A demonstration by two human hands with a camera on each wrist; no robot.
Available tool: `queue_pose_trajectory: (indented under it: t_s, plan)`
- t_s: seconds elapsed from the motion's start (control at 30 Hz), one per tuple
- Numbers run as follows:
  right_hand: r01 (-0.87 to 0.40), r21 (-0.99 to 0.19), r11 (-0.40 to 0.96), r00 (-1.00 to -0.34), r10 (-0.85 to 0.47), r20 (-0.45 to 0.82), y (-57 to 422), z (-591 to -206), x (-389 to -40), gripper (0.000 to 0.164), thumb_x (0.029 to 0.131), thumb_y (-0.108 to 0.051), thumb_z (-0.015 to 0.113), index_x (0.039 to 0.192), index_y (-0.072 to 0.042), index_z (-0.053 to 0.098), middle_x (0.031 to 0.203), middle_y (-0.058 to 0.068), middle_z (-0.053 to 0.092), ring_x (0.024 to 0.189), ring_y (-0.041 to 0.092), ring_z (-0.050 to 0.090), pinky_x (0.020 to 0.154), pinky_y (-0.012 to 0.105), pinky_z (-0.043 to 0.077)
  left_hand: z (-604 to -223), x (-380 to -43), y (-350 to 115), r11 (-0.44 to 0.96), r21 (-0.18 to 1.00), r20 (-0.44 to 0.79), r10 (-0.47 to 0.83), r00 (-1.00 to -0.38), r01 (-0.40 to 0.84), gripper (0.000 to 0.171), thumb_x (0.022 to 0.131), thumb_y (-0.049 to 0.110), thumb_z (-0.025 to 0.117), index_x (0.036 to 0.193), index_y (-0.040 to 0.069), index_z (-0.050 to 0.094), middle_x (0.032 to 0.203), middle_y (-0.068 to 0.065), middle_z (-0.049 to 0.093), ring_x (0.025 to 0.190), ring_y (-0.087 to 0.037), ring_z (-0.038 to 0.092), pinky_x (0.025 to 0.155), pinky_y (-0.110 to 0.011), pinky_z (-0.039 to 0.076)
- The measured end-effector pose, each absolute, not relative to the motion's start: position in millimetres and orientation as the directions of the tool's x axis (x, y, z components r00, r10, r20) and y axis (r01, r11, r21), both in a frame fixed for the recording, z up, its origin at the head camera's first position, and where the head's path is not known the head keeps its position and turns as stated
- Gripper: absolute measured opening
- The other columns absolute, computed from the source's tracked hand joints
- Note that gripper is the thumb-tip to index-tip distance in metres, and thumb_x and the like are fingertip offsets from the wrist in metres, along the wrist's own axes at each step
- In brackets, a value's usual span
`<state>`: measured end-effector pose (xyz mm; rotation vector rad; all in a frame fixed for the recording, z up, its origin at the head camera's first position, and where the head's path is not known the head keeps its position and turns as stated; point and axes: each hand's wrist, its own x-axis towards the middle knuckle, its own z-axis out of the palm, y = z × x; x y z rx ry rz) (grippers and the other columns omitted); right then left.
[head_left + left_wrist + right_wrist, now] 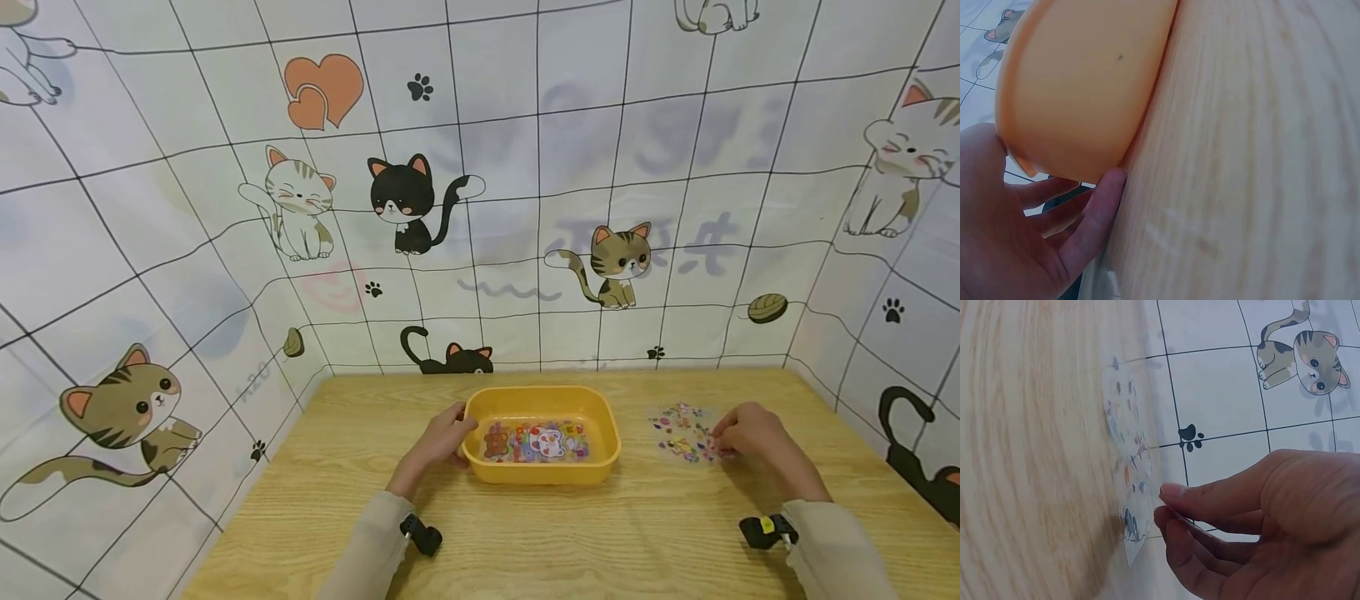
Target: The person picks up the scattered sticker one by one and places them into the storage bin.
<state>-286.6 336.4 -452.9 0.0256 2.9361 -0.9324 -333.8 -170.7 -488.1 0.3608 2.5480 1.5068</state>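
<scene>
A yellow plastic tray (540, 475) stands on the table, with clear sheets of colourful stickers (547, 442) lying in it, a bear and a white animal among the prints. My left hand (442, 433) grips the tray's left end, thumb at the rim; the left wrist view shows the fingers against the outer wall (1085, 94). Right of the tray is a transparent sticker sheet (682, 433) with small coloured prints. Its right edge is pinched between thumb and fingers of my right hand (757, 429). In the right wrist view the sheet (1125, 419) appears nearly edge-on.
The wood-grain table (525, 542) ends at a white wall covering (510, 250) with grid lines and printed cats. Side walls of the same pattern rise at left and right. A small black camera (423, 535) is strapped to the left wrist, another (767, 530) to the right.
</scene>
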Motion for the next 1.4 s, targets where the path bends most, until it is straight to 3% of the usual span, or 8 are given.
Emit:
queue_pose_trajectory:
  t_s: [0.17,0.4,0.77,1.0,1.4]
  plan:
    - [0.023,-0.598,0.801,-0.999,-0.005,-0.045,335,-449,-285,0.029,0.088,-0.002,0.059,0.108,0.017,0.07,0.09,0.021,0.072,0.07,0.02,0.06,0.058,0.032,0.052,-487,-333,-170,0.462,0.878,-0.018,0.288,-0.957,0.123,0.041,0.104,0.029,0.05,0.14,0.01,0.055,0.121,-0.017,0.062,0.076,-0.02,0.07,0.054,-0.039,0.066]
    - [0.022,-0.68,0.733,-0.999,-0.009,-0.041,333,-442,-284,0.033,0.095,0.0,0.056,0.117,0.023,0.062,0.09,0.022,0.071,0.071,0.019,0.066,0.061,0.033,0.063,-487,-334,-170,0.469,0.874,-0.013,0.287,-0.958,0.129,0.042,0.103,0.029,0.05,0.14,0.01,0.055,0.12,-0.017,0.062,0.072,-0.019,0.07,0.053,-0.039,0.065]
    - [-0.008,-0.668,0.744,-0.999,0.029,0.044,328,-421,-277,0.029,0.098,-0.001,0.055,0.118,0.018,0.067,0.105,0.033,0.07,0.075,0.017,0.072,0.068,0.038,0.065,-486,-333,-170,0.468,0.875,-0.014,0.28,-0.96,0.124,0.042,0.102,0.029,0.05,0.139,0.01,0.056,0.121,-0.018,0.061,0.081,-0.022,0.071,0.054,-0.04,0.066]
    - [-0.033,-0.653,0.757,-0.992,0.052,0.111,326,-409,-272,0.031,0.102,-0.006,0.054,0.12,0.015,0.067,0.093,0.022,0.073,0.072,0.014,0.065,0.057,0.028,0.057,-487,-333,-170,0.472,0.873,-0.014,0.273,-0.962,0.121,0.042,0.102,0.03,0.05,0.139,0.011,0.056,0.122,-0.017,0.061,0.08,-0.021,0.07,0.054,-0.039,0.065]
    - [-0.077,-0.65,0.756,-0.973,0.084,0.214,315,-392,-262,0.031,0.102,-0.007,0.054,0.122,0.012,0.068,0.094,0.022,0.074,0.071,0.012,0.064,0.054,0.026,0.056,-486,-332,-170,0.46,0.88,-0.012,0.277,-0.961,0.121,0.043,0.102,0.029,0.05,0.141,0.011,0.055,0.123,-0.017,0.059,0.08,-0.02,0.07,0.054,-0.04,0.065]
